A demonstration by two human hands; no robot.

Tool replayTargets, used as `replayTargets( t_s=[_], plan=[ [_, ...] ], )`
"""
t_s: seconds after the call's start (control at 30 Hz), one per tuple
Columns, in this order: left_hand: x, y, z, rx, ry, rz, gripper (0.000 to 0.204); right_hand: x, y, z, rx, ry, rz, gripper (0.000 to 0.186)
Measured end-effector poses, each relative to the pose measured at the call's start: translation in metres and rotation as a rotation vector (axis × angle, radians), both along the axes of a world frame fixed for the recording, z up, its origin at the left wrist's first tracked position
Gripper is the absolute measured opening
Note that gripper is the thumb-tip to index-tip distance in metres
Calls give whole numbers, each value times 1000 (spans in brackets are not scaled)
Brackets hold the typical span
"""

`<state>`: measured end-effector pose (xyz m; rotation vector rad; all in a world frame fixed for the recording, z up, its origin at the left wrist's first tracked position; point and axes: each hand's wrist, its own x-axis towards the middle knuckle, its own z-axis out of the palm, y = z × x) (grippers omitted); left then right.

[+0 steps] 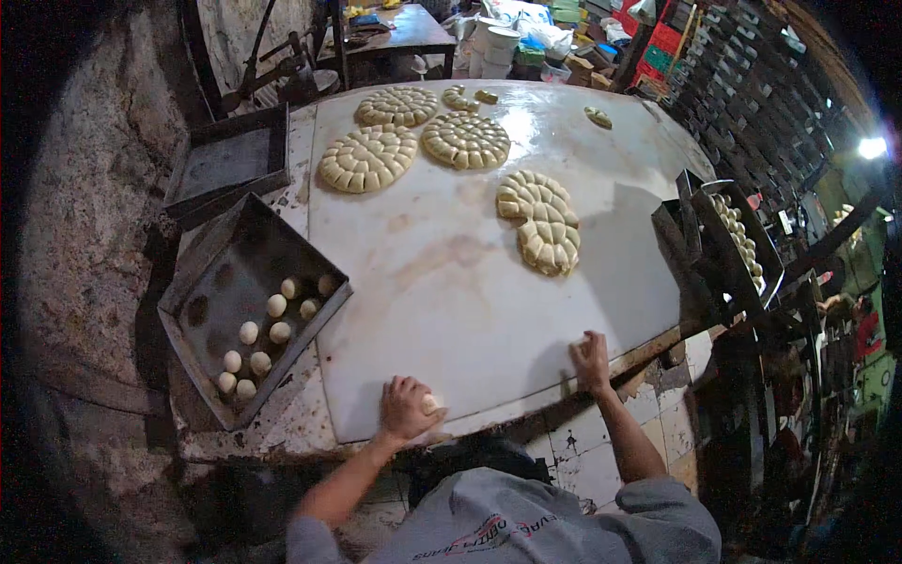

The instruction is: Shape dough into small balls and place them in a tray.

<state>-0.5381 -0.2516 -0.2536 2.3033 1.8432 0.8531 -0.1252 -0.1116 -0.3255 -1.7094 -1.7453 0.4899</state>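
At the near edge of the pale marble-like tabletop (413,320), my left hand (404,412) curls around a dough ball (429,404), part of which shows beside the thumb. Farther right, my right hand (591,363) is closed just above the same edge; whatever its fingers hold, if anything, is hidden. A partly used round of cut dough (545,218) lies beyond my right hand. To the left, a dark metal tray (211,268) holds several round dough balls (280,332), gathered toward its near and right sides.
Several scored dough rounds (368,158) rest at the far left of the table, with small dough pieces (598,117) farther right. Another dark tray (225,162) stands at the back left. On the right edge, a tray (695,221) holds rows of dough balls (738,235).
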Motion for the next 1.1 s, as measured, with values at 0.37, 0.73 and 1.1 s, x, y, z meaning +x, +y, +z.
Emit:
replayTargets(
  t_s=[0.37, 0.73, 1.1],
  plan=[
    [121, 128, -12, -139, -218, 661, 16, -91, 99, 27, 155, -218, 89, 17],
    [-4, 92, -62, 200, 70, 889, 9, 18, 130, 24, 338, -280, 165, 19],
    [-15, 14, -83, 370, 103, 542, 7, 3, 88, 8, 322, -445, 410, 10]
  ],
)
